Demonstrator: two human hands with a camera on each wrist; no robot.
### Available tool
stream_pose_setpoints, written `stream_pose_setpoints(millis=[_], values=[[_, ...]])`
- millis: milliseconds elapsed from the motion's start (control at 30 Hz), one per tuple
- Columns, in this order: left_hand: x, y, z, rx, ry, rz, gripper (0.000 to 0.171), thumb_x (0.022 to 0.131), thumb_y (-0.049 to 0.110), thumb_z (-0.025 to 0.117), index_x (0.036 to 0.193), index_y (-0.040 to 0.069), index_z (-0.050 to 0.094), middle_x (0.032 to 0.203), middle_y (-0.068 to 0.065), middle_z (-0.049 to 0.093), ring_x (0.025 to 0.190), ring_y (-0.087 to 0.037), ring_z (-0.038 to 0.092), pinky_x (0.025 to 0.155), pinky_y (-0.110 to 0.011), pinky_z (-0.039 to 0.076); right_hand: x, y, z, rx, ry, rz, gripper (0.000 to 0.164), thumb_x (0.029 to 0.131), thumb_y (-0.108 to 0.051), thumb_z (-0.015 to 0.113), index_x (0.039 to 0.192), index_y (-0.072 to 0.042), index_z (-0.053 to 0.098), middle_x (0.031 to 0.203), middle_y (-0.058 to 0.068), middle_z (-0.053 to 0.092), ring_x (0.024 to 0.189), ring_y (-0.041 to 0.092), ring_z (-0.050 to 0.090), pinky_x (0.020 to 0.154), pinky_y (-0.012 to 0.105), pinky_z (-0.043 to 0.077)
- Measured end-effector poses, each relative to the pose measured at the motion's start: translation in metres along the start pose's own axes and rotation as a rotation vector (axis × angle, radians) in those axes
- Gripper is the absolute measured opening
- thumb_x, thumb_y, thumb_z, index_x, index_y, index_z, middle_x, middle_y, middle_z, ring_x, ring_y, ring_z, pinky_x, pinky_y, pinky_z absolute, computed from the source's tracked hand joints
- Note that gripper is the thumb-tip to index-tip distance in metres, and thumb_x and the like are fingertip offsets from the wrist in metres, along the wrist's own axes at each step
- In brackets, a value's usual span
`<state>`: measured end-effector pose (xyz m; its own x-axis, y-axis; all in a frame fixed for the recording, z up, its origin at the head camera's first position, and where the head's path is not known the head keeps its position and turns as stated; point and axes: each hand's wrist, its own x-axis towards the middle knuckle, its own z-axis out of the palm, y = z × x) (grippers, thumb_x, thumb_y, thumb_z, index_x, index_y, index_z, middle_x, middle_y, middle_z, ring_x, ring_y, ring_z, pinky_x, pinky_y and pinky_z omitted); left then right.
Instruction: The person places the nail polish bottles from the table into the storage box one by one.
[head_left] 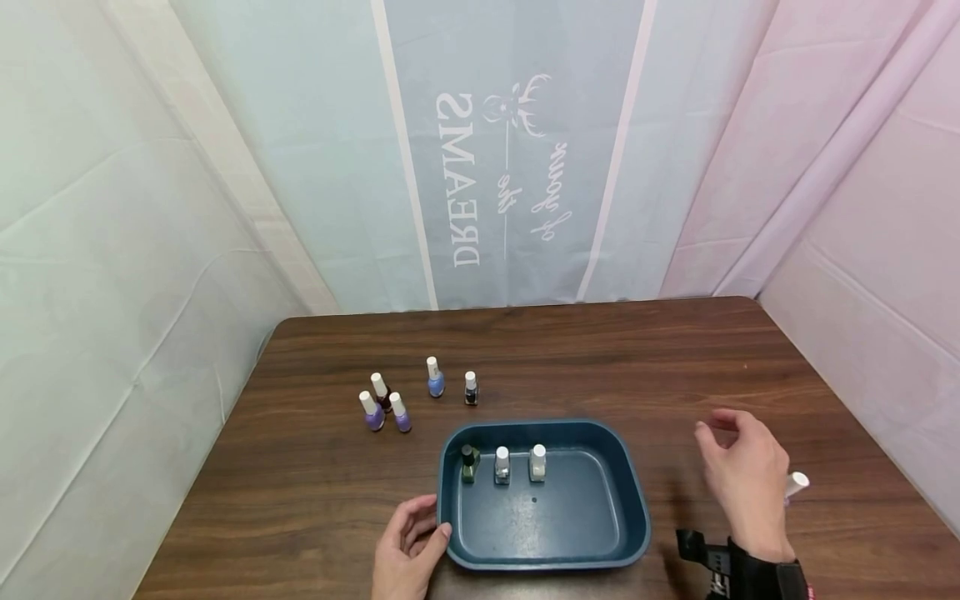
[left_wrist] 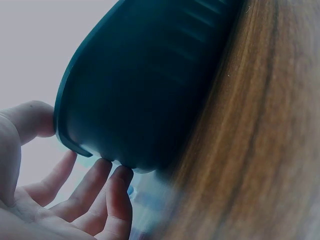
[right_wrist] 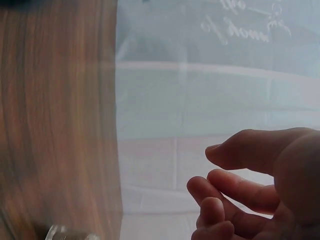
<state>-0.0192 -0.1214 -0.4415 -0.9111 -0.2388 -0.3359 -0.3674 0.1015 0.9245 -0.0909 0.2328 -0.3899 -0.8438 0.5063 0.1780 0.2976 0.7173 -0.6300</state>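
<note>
At the near middle of the wooden table (head_left: 300, 500) sits a dark blue-green tray (head_left: 577, 512), its left end clamped between the thumb and curled fingers of the left hand (head_left: 407, 552). Within, toward the far left, stand a green bottle (head_left: 468, 468), a clear-looking bottle (head_left: 502, 468) and a white bottle (head_left: 537, 467). The right hand (head_left: 746, 473) is raised, thumb and fingertips apart; beside its wrist shows a partly hidden white-capped bottle (head_left: 798, 482). Five other bottles (head_left: 436, 384) stand beyond the tray, leftward.
</note>
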Motion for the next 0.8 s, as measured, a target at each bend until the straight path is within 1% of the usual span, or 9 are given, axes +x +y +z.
stream_pose_setpoints(millis=[67, 167, 300, 467, 533, 633, 800], values=[[0.0, 0.0, 0.0, 0.008, -0.008, -0.005, 0.044, 0.083, 0.009, 0.073, 0.123, 0.003, 0.056, 0.119, -0.013, 0.063, 0.1, -0.019, 0.064, 0.078, -0.023, 0.054, 0.001, 0.005, -0.001, -0.002, -0.006, 0.028, 0.033, 0.091, -0.013, 0.059, 0.116, 0.009, 0.059, 0.116, 0.031, 0.059, 0.099, 0.044, 0.056, 0.078, 0.051, 0.041], [0.0, -0.001, 0.0, 0.011, -0.01, -0.007, 0.044, 0.084, 0.01, 0.073, 0.124, 0.003, 0.056, 0.119, -0.013, 0.063, 0.1, -0.02, 0.064, 0.078, -0.024, 0.054, 0.001, 0.011, -0.003, -0.007, -0.015, 0.049, 0.034, 0.091, -0.012, 0.057, 0.118, 0.01, 0.057, 0.119, 0.033, 0.056, 0.106, 0.048, 0.052, 0.084, 0.057, 0.038], [0.0, -0.001, 0.001, 0.008, -0.006, -0.005, 0.044, 0.083, 0.01, 0.073, 0.123, 0.003, 0.056, 0.118, -0.013, 0.063, 0.1, -0.02, 0.064, 0.078, -0.023, 0.054, 0.002, 0.017, -0.005, -0.029, -0.02, 0.081, 0.036, 0.091, -0.012, 0.057, 0.119, 0.011, 0.056, 0.12, 0.034, 0.055, 0.109, 0.05, 0.049, 0.088, 0.059, 0.035], [0.0, -0.002, 0.0, 0.011, -0.012, -0.008, 0.045, 0.084, 0.01, 0.073, 0.124, 0.003, 0.056, 0.119, -0.013, 0.063, 0.1, -0.019, 0.063, 0.078, -0.024, 0.054, 0.003, 0.025, -0.008, -0.042, -0.053, 0.139, 0.04, 0.091, -0.013, 0.055, 0.123, 0.011, 0.053, 0.124, 0.036, 0.05, 0.116, 0.052, 0.043, 0.095, 0.061, 0.032], [0.001, -0.002, 0.0, 0.015, -0.013, -0.007, 0.045, 0.084, 0.011, 0.073, 0.124, 0.003, 0.055, 0.119, -0.013, 0.063, 0.1, -0.019, 0.063, 0.079, -0.024, 0.054, 0.003, 0.028, -0.009, -0.041, -0.063, 0.154, 0.042, 0.091, -0.013, 0.055, 0.125, 0.011, 0.051, 0.125, 0.037, 0.048, 0.118, 0.053, 0.041, 0.096, 0.061, 0.032], [0.001, -0.002, 0.0, 0.013, -0.004, -0.006, 0.044, 0.083, 0.01, 0.073, 0.124, 0.004, 0.056, 0.119, -0.013, 0.063, 0.1, -0.019, 0.064, 0.078, -0.024, 0.054, 0.003, 0.029, -0.01, -0.034, -0.065, 0.161, 0.042, 0.091, -0.013, 0.054, 0.125, 0.011, 0.051, 0.126, 0.037, 0.046, 0.119, 0.053, 0.04, 0.096, 0.062, 0.031], [0.0, -0.001, 0.0, 0.01, 0.006, -0.005, 0.044, 0.083, 0.01, 0.073, 0.123, 0.004, 0.057, 0.119, -0.013, 0.064, 0.1, -0.02, 0.064, 0.078, -0.024, 0.054, 0.001, 0.029, -0.01, -0.009, -0.026, 0.152, 0.04, 0.092, -0.011, 0.053, 0.125, 0.012, 0.052, 0.125, 0.036, 0.048, 0.118, 0.051, 0.04, 0.097, 0.061, 0.03]])
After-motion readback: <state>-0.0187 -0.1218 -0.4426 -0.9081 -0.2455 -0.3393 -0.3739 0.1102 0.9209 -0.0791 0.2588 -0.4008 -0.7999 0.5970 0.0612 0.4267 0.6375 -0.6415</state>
